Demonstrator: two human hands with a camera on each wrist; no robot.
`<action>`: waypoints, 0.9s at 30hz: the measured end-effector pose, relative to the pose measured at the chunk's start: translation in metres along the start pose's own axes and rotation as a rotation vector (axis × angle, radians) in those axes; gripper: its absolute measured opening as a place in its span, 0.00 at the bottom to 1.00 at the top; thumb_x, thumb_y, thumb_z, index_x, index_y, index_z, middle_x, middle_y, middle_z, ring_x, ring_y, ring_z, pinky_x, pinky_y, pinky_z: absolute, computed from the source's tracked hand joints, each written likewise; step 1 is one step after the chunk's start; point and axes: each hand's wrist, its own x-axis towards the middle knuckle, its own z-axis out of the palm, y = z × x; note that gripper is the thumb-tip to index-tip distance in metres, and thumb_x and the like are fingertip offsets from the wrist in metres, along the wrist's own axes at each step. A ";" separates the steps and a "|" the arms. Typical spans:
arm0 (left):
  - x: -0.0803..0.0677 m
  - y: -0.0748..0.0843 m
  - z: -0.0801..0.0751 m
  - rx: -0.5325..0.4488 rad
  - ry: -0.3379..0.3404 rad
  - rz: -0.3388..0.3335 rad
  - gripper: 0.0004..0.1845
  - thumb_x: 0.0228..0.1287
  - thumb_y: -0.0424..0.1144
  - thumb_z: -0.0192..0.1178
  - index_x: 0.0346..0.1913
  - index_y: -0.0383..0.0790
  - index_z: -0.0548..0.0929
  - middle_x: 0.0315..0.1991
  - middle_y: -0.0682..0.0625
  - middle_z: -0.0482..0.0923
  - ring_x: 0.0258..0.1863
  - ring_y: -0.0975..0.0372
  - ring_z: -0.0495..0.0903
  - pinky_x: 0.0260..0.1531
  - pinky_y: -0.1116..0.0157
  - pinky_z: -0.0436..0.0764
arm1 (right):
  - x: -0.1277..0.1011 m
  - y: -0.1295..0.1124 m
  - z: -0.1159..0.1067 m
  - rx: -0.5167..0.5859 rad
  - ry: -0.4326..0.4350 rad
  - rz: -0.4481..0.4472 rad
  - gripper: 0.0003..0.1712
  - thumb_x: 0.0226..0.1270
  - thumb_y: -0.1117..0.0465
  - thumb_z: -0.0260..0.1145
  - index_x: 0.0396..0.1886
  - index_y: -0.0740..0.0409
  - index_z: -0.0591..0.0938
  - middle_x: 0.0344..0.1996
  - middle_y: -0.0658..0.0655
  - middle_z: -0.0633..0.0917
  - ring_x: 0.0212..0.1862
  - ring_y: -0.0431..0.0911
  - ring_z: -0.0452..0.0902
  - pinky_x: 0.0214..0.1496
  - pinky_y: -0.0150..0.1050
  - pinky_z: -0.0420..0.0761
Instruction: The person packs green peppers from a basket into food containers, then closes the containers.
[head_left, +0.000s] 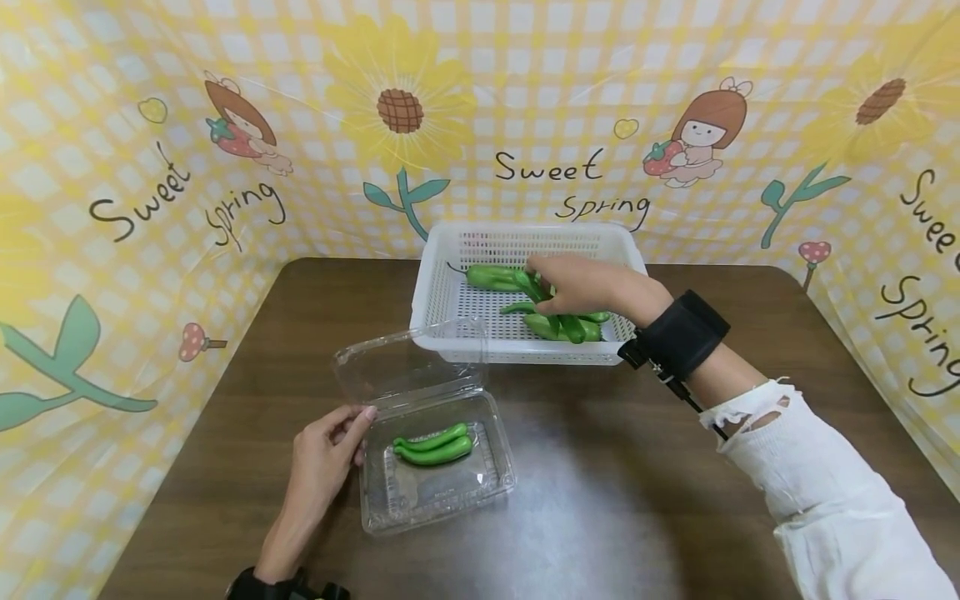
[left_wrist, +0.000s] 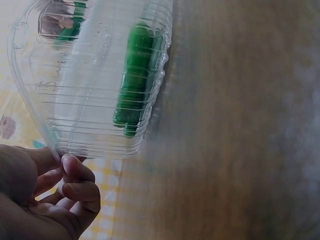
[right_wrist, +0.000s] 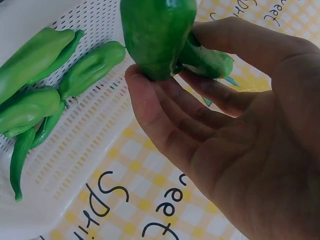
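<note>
- I am seeing the right hand inside the white basket, and its grip is pinching one green pepper between the thumb and the fingertips, near the pepper's stem end.
- The hold is looking shallow to me: only the fingertips are touching the pepper, so it could slip and drop back into the basket, or onto the bench, while it is hanging free.
- The other peppers are lying close together on the basket floor, some crossing each other, so a stem could catch on the held one and be dragged along.
- The left hand is resting at the left edge of the clear clamshell box; its fingers are curling loosely against the rim, and I am not seeing a firm pinch.
- The box is light, and its lid is standing open behind it, leaning toward the basket; I am judging that the lid could fall shut or the box could slide.
- Two peppers are lying side by side in the box tray, so free room is getting small.
</note>
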 end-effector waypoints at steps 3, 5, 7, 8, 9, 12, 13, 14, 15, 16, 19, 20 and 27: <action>0.000 0.000 0.000 0.000 -0.002 -0.002 0.14 0.71 0.48 0.60 0.39 0.41 0.87 0.18 0.48 0.77 0.15 0.62 0.75 0.15 0.71 0.71 | -0.004 -0.003 0.001 -0.001 0.002 0.009 0.27 0.70 0.57 0.66 0.63 0.61 0.70 0.53 0.62 0.82 0.46 0.49 0.80 0.50 0.45 0.81; 0.000 -0.001 0.000 0.001 -0.002 -0.001 0.14 0.71 0.48 0.60 0.39 0.41 0.87 0.18 0.48 0.77 0.15 0.62 0.75 0.15 0.71 0.71 | -0.006 -0.005 0.003 0.004 0.003 0.014 0.26 0.70 0.56 0.66 0.62 0.60 0.70 0.53 0.62 0.82 0.46 0.48 0.79 0.49 0.44 0.80; 0.000 -0.001 0.000 0.001 -0.001 0.000 0.14 0.71 0.48 0.60 0.39 0.41 0.87 0.18 0.48 0.77 0.15 0.62 0.75 0.15 0.71 0.71 | -0.009 -0.007 0.004 0.010 0.003 0.009 0.25 0.70 0.56 0.66 0.61 0.60 0.70 0.52 0.61 0.82 0.45 0.48 0.79 0.49 0.44 0.80; 0.000 -0.001 0.000 0.003 0.001 0.002 0.14 0.71 0.48 0.60 0.39 0.41 0.87 0.18 0.48 0.77 0.15 0.62 0.75 0.15 0.71 0.71 | -0.010 -0.008 0.005 0.019 0.002 0.003 0.25 0.70 0.56 0.66 0.60 0.59 0.71 0.51 0.60 0.82 0.45 0.48 0.78 0.48 0.44 0.80; 0.000 -0.001 0.000 0.002 0.001 0.005 0.13 0.71 0.48 0.60 0.39 0.41 0.87 0.18 0.48 0.77 0.15 0.62 0.75 0.15 0.71 0.71 | -0.012 -0.010 0.006 0.020 0.003 -0.007 0.24 0.70 0.56 0.66 0.59 0.59 0.71 0.49 0.59 0.82 0.44 0.48 0.78 0.48 0.44 0.79; 0.001 -0.001 0.001 0.001 0.002 0.012 0.13 0.71 0.47 0.60 0.38 0.41 0.87 0.17 0.49 0.77 0.15 0.61 0.75 0.15 0.71 0.71 | -0.016 -0.014 0.008 0.021 0.008 -0.037 0.22 0.70 0.57 0.66 0.57 0.60 0.71 0.43 0.57 0.81 0.41 0.48 0.76 0.45 0.42 0.79; 0.001 -0.001 0.001 0.001 0.001 0.015 0.13 0.71 0.47 0.60 0.38 0.41 0.87 0.17 0.49 0.76 0.15 0.61 0.75 0.15 0.71 0.71 | -0.018 -0.016 0.008 0.017 0.013 -0.046 0.21 0.70 0.57 0.66 0.56 0.60 0.71 0.42 0.57 0.80 0.41 0.48 0.75 0.44 0.42 0.78; 0.001 -0.001 0.001 0.001 0.001 0.017 0.13 0.71 0.47 0.60 0.38 0.41 0.87 0.17 0.49 0.77 0.15 0.61 0.75 0.16 0.71 0.71 | -0.019 -0.017 0.009 0.012 0.016 -0.051 0.20 0.70 0.58 0.66 0.56 0.60 0.71 0.41 0.57 0.80 0.40 0.48 0.74 0.43 0.41 0.78; 0.001 -0.001 0.001 0.000 0.000 0.017 0.13 0.71 0.47 0.60 0.38 0.41 0.87 0.17 0.49 0.77 0.15 0.62 0.76 0.16 0.71 0.72 | -0.021 -0.019 0.010 0.000 0.020 -0.057 0.20 0.70 0.58 0.65 0.56 0.61 0.71 0.40 0.57 0.79 0.39 0.47 0.74 0.41 0.41 0.77; 0.001 -0.001 0.001 0.000 0.000 0.017 0.13 0.71 0.47 0.60 0.38 0.41 0.87 0.18 0.49 0.77 0.15 0.62 0.76 0.16 0.71 0.72 | -0.022 -0.020 0.011 -0.008 0.021 -0.053 0.21 0.70 0.58 0.66 0.56 0.60 0.70 0.40 0.56 0.78 0.39 0.47 0.73 0.41 0.41 0.76; 0.001 -0.001 0.001 0.000 0.000 0.011 0.13 0.71 0.47 0.61 0.38 0.41 0.87 0.18 0.49 0.77 0.15 0.63 0.76 0.16 0.71 0.72 | -0.026 -0.024 0.014 -0.025 0.019 -0.034 0.22 0.71 0.58 0.65 0.58 0.60 0.70 0.42 0.56 0.78 0.38 0.47 0.74 0.40 0.40 0.76; 0.001 -0.001 0.001 -0.001 0.001 0.009 0.13 0.71 0.47 0.61 0.38 0.41 0.87 0.18 0.48 0.77 0.15 0.63 0.76 0.16 0.71 0.72 | -0.028 -0.025 0.015 -0.023 0.014 -0.028 0.23 0.71 0.58 0.65 0.59 0.60 0.69 0.42 0.56 0.78 0.38 0.47 0.74 0.41 0.40 0.76; 0.001 -0.001 0.001 -0.002 0.002 0.008 0.13 0.71 0.47 0.61 0.38 0.41 0.87 0.18 0.48 0.77 0.15 0.62 0.76 0.16 0.71 0.72 | -0.038 -0.035 0.019 -0.012 0.009 -0.042 0.22 0.70 0.58 0.66 0.58 0.58 0.70 0.42 0.56 0.77 0.39 0.45 0.77 0.41 0.39 0.79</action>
